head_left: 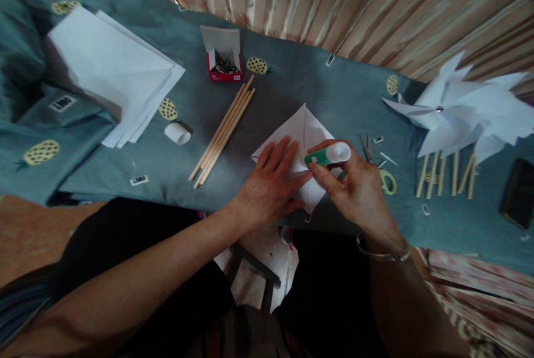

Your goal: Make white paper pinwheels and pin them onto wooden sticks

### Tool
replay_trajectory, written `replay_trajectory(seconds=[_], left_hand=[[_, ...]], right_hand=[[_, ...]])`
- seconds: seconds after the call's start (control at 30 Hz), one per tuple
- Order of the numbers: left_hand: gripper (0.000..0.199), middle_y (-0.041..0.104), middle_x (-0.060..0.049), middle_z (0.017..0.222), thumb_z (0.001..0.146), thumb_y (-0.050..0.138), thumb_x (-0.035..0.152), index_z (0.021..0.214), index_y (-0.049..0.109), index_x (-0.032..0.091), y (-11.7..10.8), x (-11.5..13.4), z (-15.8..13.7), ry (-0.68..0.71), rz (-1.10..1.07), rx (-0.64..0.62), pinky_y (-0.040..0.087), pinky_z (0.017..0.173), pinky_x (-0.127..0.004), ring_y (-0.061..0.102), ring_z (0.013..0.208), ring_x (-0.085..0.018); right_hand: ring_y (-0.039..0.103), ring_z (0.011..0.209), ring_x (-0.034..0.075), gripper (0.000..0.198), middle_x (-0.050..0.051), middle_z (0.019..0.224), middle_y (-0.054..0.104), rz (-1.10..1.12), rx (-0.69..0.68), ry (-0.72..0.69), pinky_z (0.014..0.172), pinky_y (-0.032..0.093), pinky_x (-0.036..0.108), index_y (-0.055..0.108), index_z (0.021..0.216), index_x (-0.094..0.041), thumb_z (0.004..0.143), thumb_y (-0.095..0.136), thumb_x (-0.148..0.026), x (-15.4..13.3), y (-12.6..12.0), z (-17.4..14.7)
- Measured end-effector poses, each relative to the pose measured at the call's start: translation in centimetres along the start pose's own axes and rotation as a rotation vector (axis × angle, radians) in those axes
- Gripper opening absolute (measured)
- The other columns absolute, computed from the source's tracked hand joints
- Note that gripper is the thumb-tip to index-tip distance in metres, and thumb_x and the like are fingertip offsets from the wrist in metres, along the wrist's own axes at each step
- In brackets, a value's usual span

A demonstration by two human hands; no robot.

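Note:
A white square of paper (311,124) with lines or creases running toward its corners lies on the table in front of me. My left hand (271,180) rests flat on its left part, fingers spread. In my right hand (354,185) is a green and white glue stick (323,155), tilted with its lower end toward the middle of the paper. That lower end is hidden, so I cannot tell whether it touches the sheet. A white cap (178,133) lies on its side to the left of several wooden sticks (223,135).
Stacked white paper (112,68) lies at the left. An open red box (225,71) of small metal pieces stands at the back. Scissors with a green handle (387,182) lie right of my hand, beside paper pinwheels (442,113) on sticks and a dark phone-like object (517,194).

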State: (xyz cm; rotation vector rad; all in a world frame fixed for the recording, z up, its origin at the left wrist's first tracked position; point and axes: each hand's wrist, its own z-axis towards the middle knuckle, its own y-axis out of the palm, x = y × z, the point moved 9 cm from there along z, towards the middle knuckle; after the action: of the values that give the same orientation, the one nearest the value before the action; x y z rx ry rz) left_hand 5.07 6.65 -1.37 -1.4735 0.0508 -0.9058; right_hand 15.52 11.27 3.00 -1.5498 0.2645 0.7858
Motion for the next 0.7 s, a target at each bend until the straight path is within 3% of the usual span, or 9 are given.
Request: replay_trajectory(seconds=[0.3,0.7], left_hand=[[0.064,0.028,-0.019,0.162,0.087,0.069,0.044,0.144,0.048,0.024,0.11,-0.08,-0.11,-0.001,0.000,0.011,0.024,0.117,-0.067,0.017,0.152,-0.043],[0.062,0.028,-0.020,0.162,0.086,0.070,0.045,0.140,0.052,0.023,0.12,-0.04,-0.11,0.012,0.013,0.014,0.024,0.116,-0.067,0.019,0.151,-0.045]], right_hand=[[0.058,0.054,0.013,0.024,0.003,0.087,0.074,-0.046,0.023,0.010,0.049,0.043,0.026,0.065,0.105,-0.021,0.092,0.063,-0.041,0.36,-0.35,-0.25],[0.064,0.061,0.017,0.022,0.002,0.084,0.074,-0.059,0.047,-0.005,0.055,0.049,0.029,0.065,0.105,-0.022,0.091,0.064,-0.039,0.30,-0.60,-0.27]])
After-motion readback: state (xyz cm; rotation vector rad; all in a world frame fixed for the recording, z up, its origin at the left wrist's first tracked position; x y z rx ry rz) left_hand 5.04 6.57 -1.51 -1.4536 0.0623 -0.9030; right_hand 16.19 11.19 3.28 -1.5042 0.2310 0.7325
